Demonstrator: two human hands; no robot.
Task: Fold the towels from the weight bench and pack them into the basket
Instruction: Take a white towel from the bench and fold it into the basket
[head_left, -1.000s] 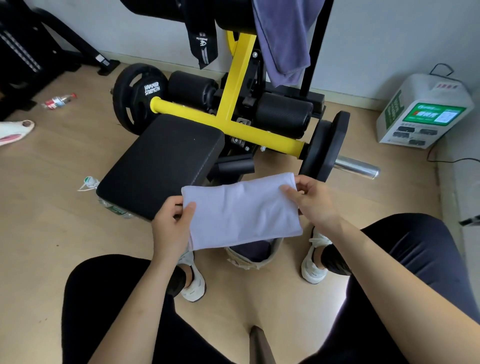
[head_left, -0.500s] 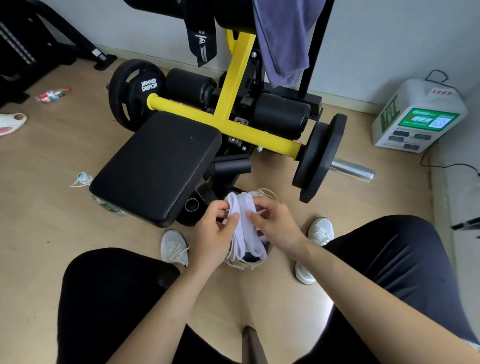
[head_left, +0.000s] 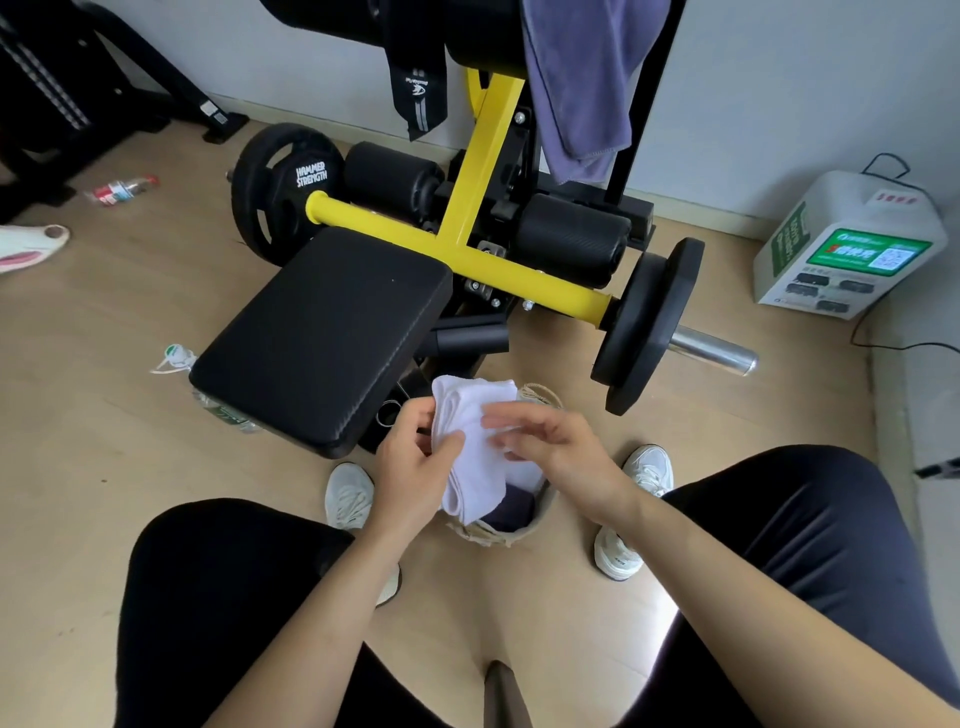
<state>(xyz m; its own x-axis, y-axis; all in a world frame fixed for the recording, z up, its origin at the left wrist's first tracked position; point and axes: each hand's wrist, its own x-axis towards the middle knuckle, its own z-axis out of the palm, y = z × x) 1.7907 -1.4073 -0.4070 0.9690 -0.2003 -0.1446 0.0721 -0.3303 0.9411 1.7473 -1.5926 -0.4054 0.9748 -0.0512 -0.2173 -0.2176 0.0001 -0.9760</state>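
Observation:
A folded white towel hangs over the woven basket on the floor between my feet. My left hand grips the towel's left edge, thumb on top. My right hand lies on the towel's right side with its fingers loosely apart and blurred by motion. A dark folded towel shows inside the basket under the white one. A purple towel hangs from the top of the weight machine. The black bench pad is bare.
The yellow frame carries weight plates and a steel sleeve sticking out to the right. A white and green box with a cable stands at the right wall. Bottles and a slipper lie at the left.
The towel was spread flat between both hands, then folded narrow. Now it is lower over the basket, and my right hand has loosened its hold.

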